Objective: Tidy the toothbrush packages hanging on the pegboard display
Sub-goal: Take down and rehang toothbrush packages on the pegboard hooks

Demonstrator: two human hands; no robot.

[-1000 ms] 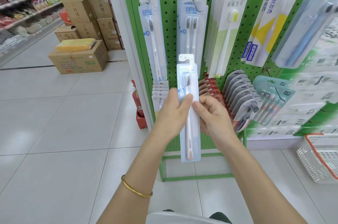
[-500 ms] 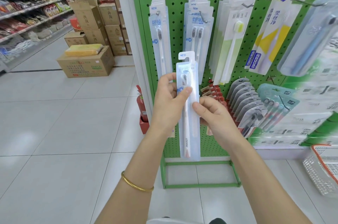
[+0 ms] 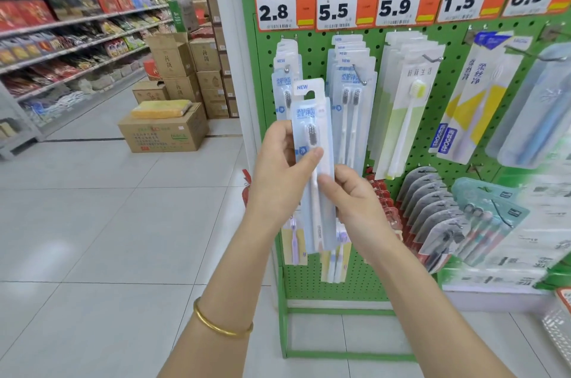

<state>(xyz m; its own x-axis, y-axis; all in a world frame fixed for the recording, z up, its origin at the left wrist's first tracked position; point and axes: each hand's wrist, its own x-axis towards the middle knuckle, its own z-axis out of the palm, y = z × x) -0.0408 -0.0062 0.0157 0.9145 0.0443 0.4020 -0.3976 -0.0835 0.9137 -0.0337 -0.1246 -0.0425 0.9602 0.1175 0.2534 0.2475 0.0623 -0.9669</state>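
Grip first: my left hand pinches the toothbrush package about halfway up, thumb across the front and fingers behind. The right hand nips its right edge just lower down. So the pack stands upright, with the NEW tab and hang hole poking out above both hands and the handle end hanging below them. I'd call this the re-hang step: the pack is off the pegboard, held in front of the matching stack straight below the 2.8 price tag. Next move, I reckon, is lining that hole up with the peg tip under the tag and sliding it on. Small hole, floppy plastic, so go steady. The twin-brush packs hang below and right of the tag, and I doubt this one belongs there.
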